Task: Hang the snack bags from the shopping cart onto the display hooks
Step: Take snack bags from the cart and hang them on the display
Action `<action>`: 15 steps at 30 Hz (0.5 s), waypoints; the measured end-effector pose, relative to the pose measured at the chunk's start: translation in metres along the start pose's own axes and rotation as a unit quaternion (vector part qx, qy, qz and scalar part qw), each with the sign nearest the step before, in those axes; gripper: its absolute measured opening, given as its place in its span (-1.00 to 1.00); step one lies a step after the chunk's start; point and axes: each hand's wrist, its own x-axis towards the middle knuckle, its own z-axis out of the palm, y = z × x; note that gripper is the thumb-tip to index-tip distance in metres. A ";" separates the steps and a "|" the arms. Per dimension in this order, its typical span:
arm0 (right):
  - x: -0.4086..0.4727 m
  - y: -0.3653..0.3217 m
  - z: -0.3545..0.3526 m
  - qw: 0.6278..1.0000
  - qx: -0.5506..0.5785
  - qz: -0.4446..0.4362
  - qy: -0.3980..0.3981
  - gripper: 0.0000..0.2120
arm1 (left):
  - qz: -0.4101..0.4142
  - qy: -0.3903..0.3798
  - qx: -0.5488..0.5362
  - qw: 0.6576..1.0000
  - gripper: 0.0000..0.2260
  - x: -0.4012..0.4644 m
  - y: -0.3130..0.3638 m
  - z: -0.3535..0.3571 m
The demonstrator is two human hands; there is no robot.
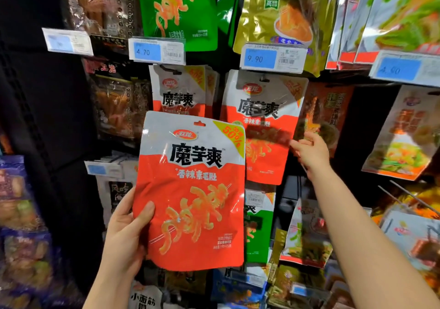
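My left hand (pixel 126 232) grips a red and white snack bag (pixel 192 189) by its lower left edge, thumb on the front, holding it upright before the rack. Behind it, matching bags hang from two hooks: one stack (pixel 183 89) under the 4.70 tag and one bag (pixel 264 122) under the 9.90 tag. My right hand (pixel 309 151) is at the right edge of that hanging bag, its fingers at the edge; whether they pinch it I cannot tell. The shopping cart is out of view.
Price tags (pixel 157 52) (pixel 272 58) sit on hook ends above the red bags. A green bag (pixel 178 10) and a gold bag (pixel 281 13) hang higher up. Dark packets (pixel 114 103) fill the left, orange-brown bags (pixel 326 111) the right, more packets below.
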 end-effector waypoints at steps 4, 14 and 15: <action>-0.071 -0.028 -0.011 0.995 0.031 -0.010 -0.093 -0.63 | -0.020 -0.017 -0.032 0.999 -0.65 0.011 -0.016 0.022; -0.152 -0.026 -0.015 0.960 0.194 -0.093 -0.180 -0.15 | -0.026 -0.106 -0.039 0.993 -0.64 0.019 -0.044 0.071; -0.149 -0.029 -0.017 0.961 0.195 -0.108 -0.165 -0.17 | -0.027 -0.122 -0.028 0.992 -0.56 0.021 -0.043 0.072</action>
